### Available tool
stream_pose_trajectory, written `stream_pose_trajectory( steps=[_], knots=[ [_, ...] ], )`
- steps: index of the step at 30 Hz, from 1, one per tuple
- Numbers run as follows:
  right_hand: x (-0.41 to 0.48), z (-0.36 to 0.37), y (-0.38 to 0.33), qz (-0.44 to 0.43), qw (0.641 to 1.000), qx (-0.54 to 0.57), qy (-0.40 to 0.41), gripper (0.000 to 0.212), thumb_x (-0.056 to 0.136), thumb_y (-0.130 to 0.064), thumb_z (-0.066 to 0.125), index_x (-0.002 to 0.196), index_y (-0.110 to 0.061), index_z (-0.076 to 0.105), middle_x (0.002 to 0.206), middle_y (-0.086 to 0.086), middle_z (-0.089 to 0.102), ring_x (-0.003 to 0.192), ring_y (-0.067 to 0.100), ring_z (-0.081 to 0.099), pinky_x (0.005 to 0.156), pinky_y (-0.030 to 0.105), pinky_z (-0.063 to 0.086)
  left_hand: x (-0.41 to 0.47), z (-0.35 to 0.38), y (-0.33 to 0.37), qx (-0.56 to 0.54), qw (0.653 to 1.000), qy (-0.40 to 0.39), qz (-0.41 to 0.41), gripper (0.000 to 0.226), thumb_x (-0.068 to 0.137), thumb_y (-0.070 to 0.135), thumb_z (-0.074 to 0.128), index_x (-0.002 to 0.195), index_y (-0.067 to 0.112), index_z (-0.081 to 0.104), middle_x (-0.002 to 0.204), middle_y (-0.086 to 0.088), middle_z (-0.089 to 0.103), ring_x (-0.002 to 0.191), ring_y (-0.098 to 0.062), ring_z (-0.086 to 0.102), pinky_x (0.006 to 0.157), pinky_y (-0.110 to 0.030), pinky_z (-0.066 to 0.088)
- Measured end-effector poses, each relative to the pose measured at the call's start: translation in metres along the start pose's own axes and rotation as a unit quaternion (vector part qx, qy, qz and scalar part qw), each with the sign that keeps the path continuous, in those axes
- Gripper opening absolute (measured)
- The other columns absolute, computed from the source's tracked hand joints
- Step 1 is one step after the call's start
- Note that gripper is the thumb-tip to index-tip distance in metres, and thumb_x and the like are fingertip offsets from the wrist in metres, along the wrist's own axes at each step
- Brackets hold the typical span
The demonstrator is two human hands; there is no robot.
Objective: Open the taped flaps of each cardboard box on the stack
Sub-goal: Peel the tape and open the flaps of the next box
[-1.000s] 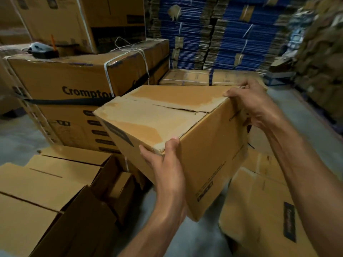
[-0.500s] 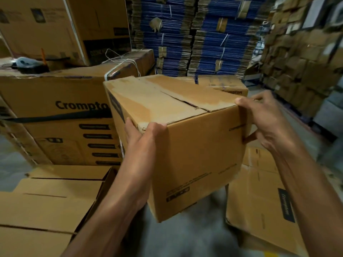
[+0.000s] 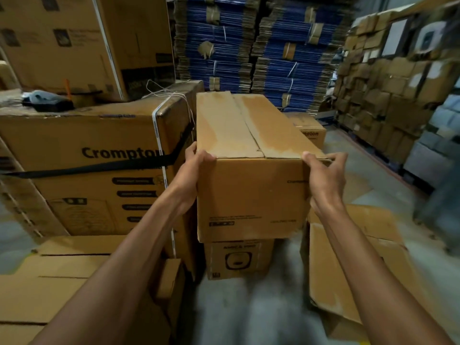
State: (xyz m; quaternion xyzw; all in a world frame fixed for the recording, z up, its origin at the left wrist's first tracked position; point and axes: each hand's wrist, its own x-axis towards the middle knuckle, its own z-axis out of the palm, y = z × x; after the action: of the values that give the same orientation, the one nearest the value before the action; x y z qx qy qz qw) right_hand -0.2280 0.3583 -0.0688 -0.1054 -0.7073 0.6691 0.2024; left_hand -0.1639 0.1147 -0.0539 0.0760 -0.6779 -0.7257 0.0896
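Blur is hiding whether the long cardboard box (image 3: 251, 192) is touching the smaller printed box (image 3: 237, 260) beneath. Its flaps (image 3: 224, 125) are lying closed, pale strips flanking the seam. The left hand (image 3: 190, 176) and right hand (image 3: 324, 180) are gripping its near top corners.

The cardboard box (image 3: 251, 190) you held was matt brown corrugated board, its top flaps (image 3: 239, 125) scuffed pale and rough, with the paper skin torn along the seam. Beside it, the big Crompton carton (image 3: 82, 145) was the same dull board, bound with a smooth white plastic strap (image 3: 157, 135) and a black woven strap (image 3: 99, 167). The floor (image 3: 249, 314) looked like rough grey concrete.
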Motion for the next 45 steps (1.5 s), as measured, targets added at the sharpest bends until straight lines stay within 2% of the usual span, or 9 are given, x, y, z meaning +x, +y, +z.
stream_pose_trajectory(
  steps=[5,12,19,22,25,30,38,42,45],
  knots=[
    [0.004,0.019,0.018,-0.001,0.999,-0.037,0.002,0.042,0.088,-0.045,0.070,0.106,-0.022,0.040,0.104,0.002,0.058,0.092,0.027,0.062,0.077,0.053,0.058,0.028,-0.010,-0.030,-0.006,1.000,-0.006,-0.017,0.053,0.100,0.028,0.050,0.151,0.034,0.035,0.134,-0.005,0.053,0.116,-0.025,0.055,0.086,-0.039,0.050],
    [0.031,0.041,0.038,0.007,1.000,-0.030,-0.005,0.042,0.085,-0.049,0.069,0.108,-0.029,0.040,0.110,0.001,0.059,0.107,0.034,0.058,0.087,0.055,0.055,0.074,-0.002,-0.051,0.011,1.000,0.009,-0.015,0.063,0.099,0.035,0.057,0.154,0.034,0.026,0.130,0.001,0.054,0.114,-0.023,0.056,0.090,-0.040,0.050],
    [0.087,0.064,0.062,0.008,0.998,-0.033,-0.048,0.049,0.090,-0.024,0.075,0.129,-0.027,0.046,0.129,0.003,0.059,0.111,0.026,0.059,0.085,0.039,0.051,0.143,0.010,-0.056,0.056,0.997,0.051,0.026,0.087,0.082,0.058,0.072,0.155,0.030,0.033,0.132,0.001,0.057,0.115,-0.020,0.061,0.100,-0.046,0.050],
    [0.117,0.079,0.068,-0.012,0.997,-0.042,-0.061,0.053,0.091,-0.023,0.075,0.133,-0.028,0.044,0.123,-0.003,0.056,0.107,0.020,0.056,0.074,0.031,0.045,0.175,0.018,-0.054,0.069,0.994,0.072,0.034,0.092,0.073,0.067,0.070,0.151,0.030,0.040,0.129,0.001,0.060,0.113,-0.019,0.061,0.093,-0.042,0.053],
    [0.150,0.092,0.068,-0.036,0.994,-0.073,-0.076,0.056,0.092,-0.027,0.074,0.137,-0.025,0.042,0.116,-0.006,0.050,0.109,0.019,0.049,0.079,0.033,0.040,0.210,0.022,-0.050,0.081,0.993,0.079,0.035,0.101,0.068,0.075,0.072,0.152,0.029,0.041,0.131,0.001,0.060,0.114,-0.019,0.061,0.097,-0.043,0.053],
    [0.201,0.115,0.071,-0.059,0.984,-0.126,-0.112,0.054,0.092,-0.034,0.074,0.133,-0.025,0.042,0.130,0.003,0.057,0.126,0.028,0.051,0.085,0.037,0.042,0.265,0.030,-0.048,0.093,0.991,0.089,0.036,0.069,0.088,0.057,0.068,0.147,0.028,0.046,0.114,0.011,0.060,0.110,-0.016,0.061,0.081,-0.033,0.050],
    [0.251,0.151,0.083,-0.080,0.987,-0.092,-0.108,0.071,0.078,-0.066,0.074,0.134,-0.033,0.044,0.131,0.001,0.062,0.123,0.029,0.058,0.093,0.056,0.053,0.327,0.025,-0.026,0.157,0.971,0.168,0.067,0.097,0.074,0.075,0.067,0.154,0.026,0.040,0.151,-0.005,0.046,0.131,-0.026,0.050,0.109,-0.052,0.045],
    [0.238,0.151,0.106,-0.058,0.994,-0.011,-0.092,0.079,0.068,-0.080,0.072,0.131,-0.042,0.043,0.133,-0.004,0.061,0.121,0.023,0.060,0.093,0.049,0.056,0.330,0.034,-0.035,0.288,0.912,0.193,0.220,0.057,0.101,0.048,0.055,0.151,0.024,0.041,0.153,-0.002,0.044,0.138,-0.021,0.042,0.112,-0.045,0.040],
    [0.200,0.149,0.160,0.066,0.996,0.035,-0.051,0.095,0.065,-0.078,0.073,0.143,-0.037,0.037,0.143,0.000,0.054,0.128,0.026,0.056,0.101,0.052,0.050,0.324,0.041,-0.056,0.462,0.798,0.225,0.314,0.046,0.109,0.045,0.030,0.147,0.024,0.044,0.151,-0.005,0.045,0.140,-0.027,0.038,0.111,-0.053,0.035]
  ],
)
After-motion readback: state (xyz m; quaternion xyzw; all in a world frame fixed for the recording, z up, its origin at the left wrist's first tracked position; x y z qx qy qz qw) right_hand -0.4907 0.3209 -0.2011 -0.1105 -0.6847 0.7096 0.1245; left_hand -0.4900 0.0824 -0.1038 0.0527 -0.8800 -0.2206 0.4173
